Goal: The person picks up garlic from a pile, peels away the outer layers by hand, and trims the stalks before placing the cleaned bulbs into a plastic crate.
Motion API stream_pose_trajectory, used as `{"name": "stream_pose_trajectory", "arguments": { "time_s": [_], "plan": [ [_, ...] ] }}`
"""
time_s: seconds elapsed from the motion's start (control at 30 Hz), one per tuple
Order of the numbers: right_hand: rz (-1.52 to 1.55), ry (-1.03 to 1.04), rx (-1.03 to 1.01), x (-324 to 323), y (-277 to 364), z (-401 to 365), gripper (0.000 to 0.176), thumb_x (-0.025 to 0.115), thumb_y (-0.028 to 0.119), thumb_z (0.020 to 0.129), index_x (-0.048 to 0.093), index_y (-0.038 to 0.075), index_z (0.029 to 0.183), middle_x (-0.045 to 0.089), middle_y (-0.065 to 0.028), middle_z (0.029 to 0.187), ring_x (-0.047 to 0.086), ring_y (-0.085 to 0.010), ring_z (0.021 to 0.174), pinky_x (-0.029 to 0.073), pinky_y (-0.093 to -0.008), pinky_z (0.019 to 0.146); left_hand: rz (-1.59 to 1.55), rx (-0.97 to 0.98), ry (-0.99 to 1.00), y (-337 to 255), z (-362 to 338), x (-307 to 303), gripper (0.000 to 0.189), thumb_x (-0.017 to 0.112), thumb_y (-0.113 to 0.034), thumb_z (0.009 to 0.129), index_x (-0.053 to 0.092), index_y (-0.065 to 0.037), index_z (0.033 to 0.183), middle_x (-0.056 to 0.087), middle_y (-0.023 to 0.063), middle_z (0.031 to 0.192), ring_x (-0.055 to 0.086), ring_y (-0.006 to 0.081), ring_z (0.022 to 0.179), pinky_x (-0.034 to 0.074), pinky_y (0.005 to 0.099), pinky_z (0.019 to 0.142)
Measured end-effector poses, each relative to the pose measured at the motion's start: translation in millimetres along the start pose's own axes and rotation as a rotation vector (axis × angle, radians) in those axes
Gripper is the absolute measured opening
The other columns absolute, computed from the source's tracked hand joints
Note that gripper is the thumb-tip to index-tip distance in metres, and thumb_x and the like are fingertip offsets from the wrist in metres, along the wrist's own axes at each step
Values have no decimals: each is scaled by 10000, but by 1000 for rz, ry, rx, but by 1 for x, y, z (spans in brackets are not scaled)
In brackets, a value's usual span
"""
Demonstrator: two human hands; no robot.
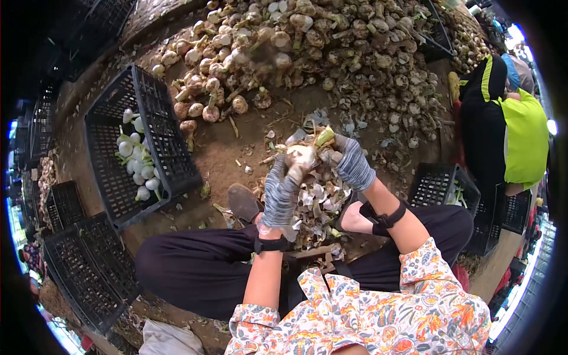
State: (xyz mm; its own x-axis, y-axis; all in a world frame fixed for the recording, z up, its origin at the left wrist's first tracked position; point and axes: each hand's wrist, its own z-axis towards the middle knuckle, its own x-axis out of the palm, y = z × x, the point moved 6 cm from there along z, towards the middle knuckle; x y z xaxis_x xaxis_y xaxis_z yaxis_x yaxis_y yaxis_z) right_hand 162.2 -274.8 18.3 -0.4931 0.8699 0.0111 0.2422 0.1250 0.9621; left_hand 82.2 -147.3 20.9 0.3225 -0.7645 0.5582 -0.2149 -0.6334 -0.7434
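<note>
Head view, 1 frame.

- Item: 1 garlic bulb point(302, 155), pale, with a green stem point(325, 137) on its right; held over the ground between your 2 gloved hands.
- Left hand point(280, 189): fingers closed round the bulb's near left side, thumb pressed to its near face.
- Right hand point(354, 160): fingers curled at the stem side; whether they pinch the stem or only rest against it, you cannot tell from here.
- Beneath: loose peelings point(322, 207), between your 2 shoes.
- Left: black crate point(157, 112), tipped towards you, with white bulbs point(147, 172) inside.
- Far: heap of unpeeled bulbs point(367, 53), spread across the ground.
- Right: smaller black crate point(467, 188), beside your knee.

Hazards, by judgement:
1. Slip: loose skin under your left thumb could slide and drop the bulb into the peelings, dirtying it.
2. Bruising: too hard a left squeeze could split cloves.
3. Tearing: if your right hand has the stem, a sharp twist could rip it from the bulb.
4. Spillage: with the left crate's slant, a bulb landing near its low edge could roll out.
</note>
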Motion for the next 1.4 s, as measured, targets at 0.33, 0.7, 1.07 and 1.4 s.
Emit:
{"name": "stream_pose_trajectory", "arguments": {
  "time_s": [0.33,0.7,1.07,1.4],
  "plan": [
    [-176,153,-139,17,23,-41,265,597,165,795,585,-10,994,623,-124,878,594,-188,785,469,-306,717,23,-312,-13,93,28,-76,447,505,-494,828,586,-62,909,603,34,792,582,143,666,498,272,561],
    [-90,36,-8,-4,-3,-52,202,573,72,787,586,18,981,575,-138,951,564,-200,809,465,-320,721,498,441,-134,-18,-9,-8,490,627,-326,805,509,10,1142,561,111,1089,548,200,978,423,318,888],
    [378,42,36,-3,26,-51,346,513,236,846,520,-26,1072,609,-121,920,608,-161,784,513,-267,677,70,-25,154,3,-11,10,618,735,-289,708,476,-17,1198,573,64,1074,535,154,987,413,286,883],
    [470,-392,432,-57,-61,-56,201,548,148,830,528,2,967,583,-79,833,565,-139,632,482,-256,495,-103,-111,197,7,-10,18,727,746,-381,667,436,-12,1211,574,108,1048,573,206,938,480,295,808]
  ]
}}
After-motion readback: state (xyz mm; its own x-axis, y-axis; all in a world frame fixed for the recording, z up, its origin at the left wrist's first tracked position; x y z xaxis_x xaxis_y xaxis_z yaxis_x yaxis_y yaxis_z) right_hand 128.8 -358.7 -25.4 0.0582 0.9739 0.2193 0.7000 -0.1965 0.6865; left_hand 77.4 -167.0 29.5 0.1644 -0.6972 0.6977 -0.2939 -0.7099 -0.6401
